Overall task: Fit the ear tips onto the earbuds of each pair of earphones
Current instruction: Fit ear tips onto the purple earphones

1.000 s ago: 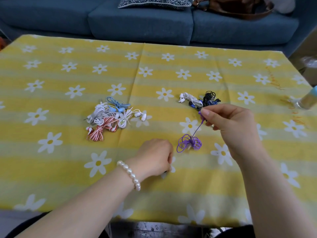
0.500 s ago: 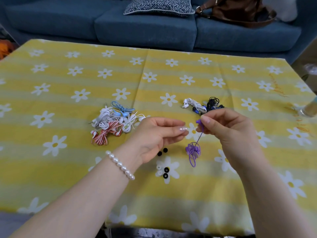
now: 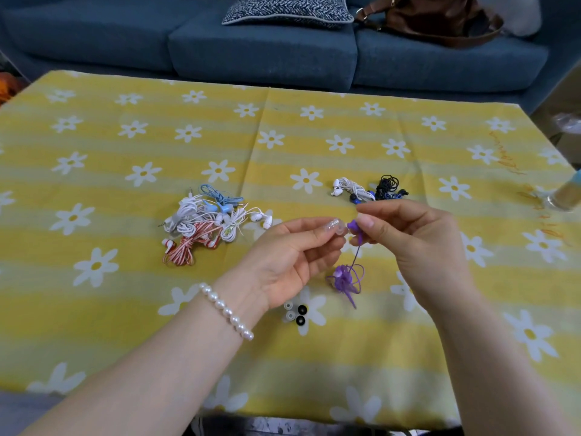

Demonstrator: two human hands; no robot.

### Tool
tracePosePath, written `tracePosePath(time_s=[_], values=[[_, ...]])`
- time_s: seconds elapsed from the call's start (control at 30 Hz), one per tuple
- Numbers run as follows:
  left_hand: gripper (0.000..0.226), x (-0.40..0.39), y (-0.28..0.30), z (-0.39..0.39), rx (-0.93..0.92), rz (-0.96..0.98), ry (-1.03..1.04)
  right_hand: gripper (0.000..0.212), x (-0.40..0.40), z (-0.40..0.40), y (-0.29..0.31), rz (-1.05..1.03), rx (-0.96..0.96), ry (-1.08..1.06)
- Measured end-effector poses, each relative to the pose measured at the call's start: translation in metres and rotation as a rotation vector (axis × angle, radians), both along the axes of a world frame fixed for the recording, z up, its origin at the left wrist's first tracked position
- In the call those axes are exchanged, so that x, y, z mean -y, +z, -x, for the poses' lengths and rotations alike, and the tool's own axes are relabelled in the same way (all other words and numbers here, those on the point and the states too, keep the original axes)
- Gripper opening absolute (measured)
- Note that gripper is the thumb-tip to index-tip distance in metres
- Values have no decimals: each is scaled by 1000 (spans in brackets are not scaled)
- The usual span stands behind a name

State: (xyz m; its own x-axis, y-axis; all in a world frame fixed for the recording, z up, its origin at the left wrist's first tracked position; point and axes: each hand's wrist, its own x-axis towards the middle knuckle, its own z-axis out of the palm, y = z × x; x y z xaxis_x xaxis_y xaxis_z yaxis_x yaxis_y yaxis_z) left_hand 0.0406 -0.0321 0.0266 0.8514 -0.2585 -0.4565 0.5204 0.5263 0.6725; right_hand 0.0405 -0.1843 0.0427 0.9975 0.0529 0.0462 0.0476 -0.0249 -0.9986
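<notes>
At mid-frame, above the daisy tablecloth point(image 3: 94, 309), the right hand point(image 3: 418, 247) is pinching the purple earbud point(image 3: 353, 226), its coiled cord point(image 3: 345, 280) dangling. The left hand point(image 3: 292, 256) is pinching a clear ear tip point(image 3: 340, 229) against it. Spare ear tips point(image 3: 295, 314) are lying below. Orange scribbles point(image 3: 515, 158) at right are unreadable.

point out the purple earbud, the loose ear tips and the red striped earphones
purple earbud point(image 3: 353, 225), head view, on its body
loose ear tips point(image 3: 301, 320), head view, on a black tip
red striped earphones point(image 3: 182, 253), head view, on the coiled cable
</notes>
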Motion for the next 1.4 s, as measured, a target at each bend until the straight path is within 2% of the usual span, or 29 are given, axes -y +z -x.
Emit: tracePosePath(time_s=[0.1, 0.2, 0.3, 0.43, 0.87, 1.07, 1.23, 1.4], values=[[7, 2, -2, 0, -19, 9, 16, 3, -1, 1, 1, 21, 18, 6], [7, 4, -4, 1, -16, -7, 14, 11, -2, 2, 1, 53, 35, -13], [7, 6, -4, 2, -20, -19, 23, 5, -4, 1, 0, 96, 51, -8], [4, 7, -5, 2, -41, -25, 31, 10, -5, 0, -4, 160, 84, 2], [17, 10, -3, 4, -71, 91, 26, 14, -6, -2, -6, 199, 103, -60], [13, 12, -1, 6, -45, 138, 44, 16, -8, -1, -6, 196, 100, -129], [22, 15, 0, 8, -20, 141, 83, 15, -13, 1, -8, 232, 111, -217], [16, 18, 1, 10, -5, 135, 115, 21, -17, 2, -8, 275, 124, -262]])
